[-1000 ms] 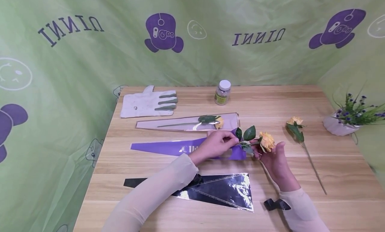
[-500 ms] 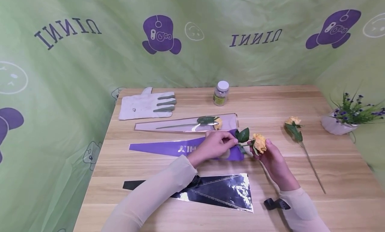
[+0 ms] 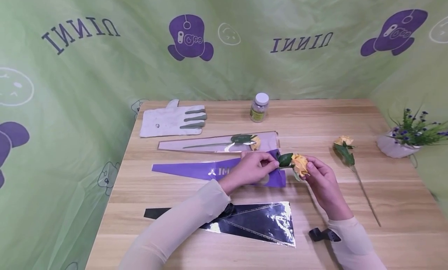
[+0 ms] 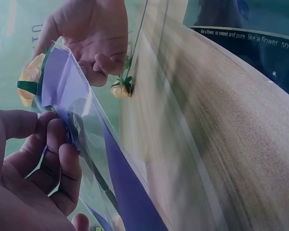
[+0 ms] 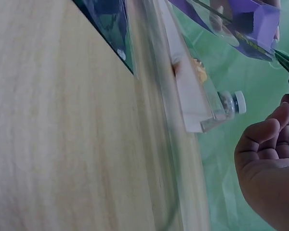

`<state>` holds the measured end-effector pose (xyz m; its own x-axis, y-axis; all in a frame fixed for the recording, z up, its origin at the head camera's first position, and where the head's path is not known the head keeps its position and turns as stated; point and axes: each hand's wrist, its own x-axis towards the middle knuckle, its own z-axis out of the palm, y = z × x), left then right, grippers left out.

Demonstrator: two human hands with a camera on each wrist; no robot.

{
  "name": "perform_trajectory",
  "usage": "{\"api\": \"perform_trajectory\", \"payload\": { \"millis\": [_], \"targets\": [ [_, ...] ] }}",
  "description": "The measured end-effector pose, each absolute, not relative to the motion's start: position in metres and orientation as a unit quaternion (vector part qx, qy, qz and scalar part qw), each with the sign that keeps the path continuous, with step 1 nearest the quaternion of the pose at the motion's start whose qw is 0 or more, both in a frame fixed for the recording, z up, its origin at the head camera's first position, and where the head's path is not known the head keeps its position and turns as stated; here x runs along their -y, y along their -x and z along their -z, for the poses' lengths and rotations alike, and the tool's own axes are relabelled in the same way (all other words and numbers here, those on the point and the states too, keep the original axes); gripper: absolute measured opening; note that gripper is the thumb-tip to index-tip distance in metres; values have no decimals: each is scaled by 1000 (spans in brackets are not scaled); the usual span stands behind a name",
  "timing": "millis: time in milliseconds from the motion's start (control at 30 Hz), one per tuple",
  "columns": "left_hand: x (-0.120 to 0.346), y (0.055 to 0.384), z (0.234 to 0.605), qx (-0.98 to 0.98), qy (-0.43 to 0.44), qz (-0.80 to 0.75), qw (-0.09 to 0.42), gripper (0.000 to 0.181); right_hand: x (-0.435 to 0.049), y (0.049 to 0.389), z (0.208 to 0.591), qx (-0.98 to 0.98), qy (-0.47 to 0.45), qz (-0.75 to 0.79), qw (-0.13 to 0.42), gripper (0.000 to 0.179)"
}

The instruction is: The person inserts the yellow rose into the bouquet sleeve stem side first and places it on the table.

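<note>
My left hand (image 3: pixel 252 168) pinches the mouth of a purple clear-fronted flower sleeve (image 3: pixel 194 172), lifted off the table in the left wrist view. A yellow artificial rose (image 3: pixel 300 165) lies with its stem (image 4: pixel 100 177) inside that sleeve, while its bloom and a green leaf (image 3: pixel 285 160) stick out past the mouth. My right hand (image 3: pixel 323 184) holds the bloom between thumb and fingers. In the right wrist view, green leaves (image 5: pixel 288 62) show between the sleeve and the right hand; the bloom is mostly hidden there.
A pale sleeve (image 3: pixel 210 143) with a yellow rose inside lies behind; a black sleeve (image 3: pixel 259 223) lies in front. Another rose (image 3: pixel 344 149) is at right, beside a potted plant (image 3: pixel 399 145). A work glove (image 3: pixel 168 120) and a jar (image 3: pixel 259 108) stand along the back.
My right hand has gone from an open palm under the bloom to gripping it. The bloom has moved left, closer to the sleeve's mouth, and the leaves now lie nearer the stem.
</note>
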<state>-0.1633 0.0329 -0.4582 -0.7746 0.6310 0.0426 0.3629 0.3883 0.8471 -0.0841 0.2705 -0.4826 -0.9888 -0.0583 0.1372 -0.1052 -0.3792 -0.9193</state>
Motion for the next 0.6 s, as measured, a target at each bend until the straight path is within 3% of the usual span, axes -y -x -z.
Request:
{"api": "perform_trajectory", "payload": {
  "millis": [600],
  "targets": [
    [-34, 163, 452, -831, -322, -436, 125, 19, -267, 88, 485, 683, 7, -729, 50, 10]
  ]
}}
